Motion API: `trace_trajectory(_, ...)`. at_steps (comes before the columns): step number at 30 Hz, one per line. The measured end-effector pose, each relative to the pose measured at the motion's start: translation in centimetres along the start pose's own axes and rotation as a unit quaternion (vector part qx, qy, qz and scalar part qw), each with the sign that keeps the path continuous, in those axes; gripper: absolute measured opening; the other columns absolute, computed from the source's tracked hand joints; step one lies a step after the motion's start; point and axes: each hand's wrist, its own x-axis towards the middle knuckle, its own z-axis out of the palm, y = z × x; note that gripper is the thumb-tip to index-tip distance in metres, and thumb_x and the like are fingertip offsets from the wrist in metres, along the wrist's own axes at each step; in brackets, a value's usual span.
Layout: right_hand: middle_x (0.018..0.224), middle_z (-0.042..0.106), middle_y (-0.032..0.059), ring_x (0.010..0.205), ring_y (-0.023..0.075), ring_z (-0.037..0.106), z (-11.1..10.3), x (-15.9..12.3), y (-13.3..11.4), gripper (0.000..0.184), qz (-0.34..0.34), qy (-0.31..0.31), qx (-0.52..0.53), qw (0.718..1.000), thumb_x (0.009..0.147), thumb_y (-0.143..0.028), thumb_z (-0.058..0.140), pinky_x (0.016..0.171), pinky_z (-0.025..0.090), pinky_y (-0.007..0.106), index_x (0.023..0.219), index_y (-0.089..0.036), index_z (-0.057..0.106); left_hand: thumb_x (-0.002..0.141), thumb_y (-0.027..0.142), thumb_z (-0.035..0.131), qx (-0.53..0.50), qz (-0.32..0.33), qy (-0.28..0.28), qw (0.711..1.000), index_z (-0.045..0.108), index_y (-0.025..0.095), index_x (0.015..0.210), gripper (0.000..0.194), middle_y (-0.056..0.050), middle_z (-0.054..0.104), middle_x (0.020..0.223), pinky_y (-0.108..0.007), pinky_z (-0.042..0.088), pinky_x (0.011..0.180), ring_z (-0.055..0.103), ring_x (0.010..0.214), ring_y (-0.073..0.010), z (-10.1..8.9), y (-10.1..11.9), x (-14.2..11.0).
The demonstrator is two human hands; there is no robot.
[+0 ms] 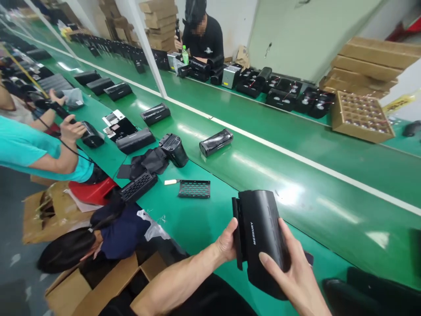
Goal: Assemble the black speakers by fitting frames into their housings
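Note:
A black speaker housing [265,237] lettered "MERKURY" is held tilted over the green bench at the lower right. My right hand [294,267] wraps its right side, thumb lying across the front. At its left side, my left hand [227,241] is closed on a narrow black panel [238,232], which lies against or just beside the housing; I cannot tell whether the two are joined. The left fingertips are hidden behind the panel. Farther left on the bench lie a black grille panel [194,188] and a small pale strip [171,182]. Another black housing [173,150] stands upright behind them.
A black speaker [216,142] rests on the green conveyor [296,184] ahead. Dark cloth [149,161] and a slotted black part [138,186] lie left. Co-workers sit left and across; one in turquoise [42,151] holds a tool. Cardboard boxes [98,289] stand low left.

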Motion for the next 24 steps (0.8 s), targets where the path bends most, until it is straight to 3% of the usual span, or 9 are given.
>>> trace_trajectory(6, 0.134, 0.053, 0.0116, 0.124, 0.0392, 0.059, -0.5, 0.4, 0.2, 0.091, -0.004, -0.02, -0.043, 0.999, 0.088, -0.064, 0.063, 0.098, 0.051, 0.054, 0.166, -0.037, 0.026, 0.067, 0.079, 0.079, 0.022, 0.021, -0.001, 1.0, 0.065, 0.005, 0.138, 0.104, -0.024, 0.07, 0.133, -0.054, 0.034, 0.121, 0.056, 0.137, -0.0429, 0.2, -0.6, 0.7)
trace_trajectory(13, 0.132, 0.053, 0.0121, 0.119, 0.0396, 0.062, -0.4, 0.5, 0.1, 0.093, 0.016, -0.019, -0.066, 0.997, 0.087, -0.066, 0.062, 0.094, 0.053, 0.053, 0.167, -0.036, 0.025, 0.063, 0.075, 0.085, 0.014, 0.047, 0.024, 0.999, 0.073, 0.005, 0.124, 0.093, -0.026, 0.075, 0.119, -0.056, 0.039, 0.117, 0.063, 0.127, -0.0449, 0.2, -1.5, 1.5)
trace_trajectory(24, 0.126, 0.057, 0.0133, 0.111, 0.0389, 0.066, 0.3, 0.3, 0.6, 0.097, 0.088, -0.043, -0.084, 0.992, 0.086, -0.073, 0.055, 0.09, 0.054, 0.052, 0.168, -0.03, 0.026, 0.062, 0.078, 0.083, 0.001, -0.037, 0.011, 0.999, 0.074, 0.007, 0.122, 0.094, -0.025, 0.074, 0.125, -0.056, 0.034, 0.121, 0.061, 0.131, -0.0431, -0.9, -2.9, 1.1)
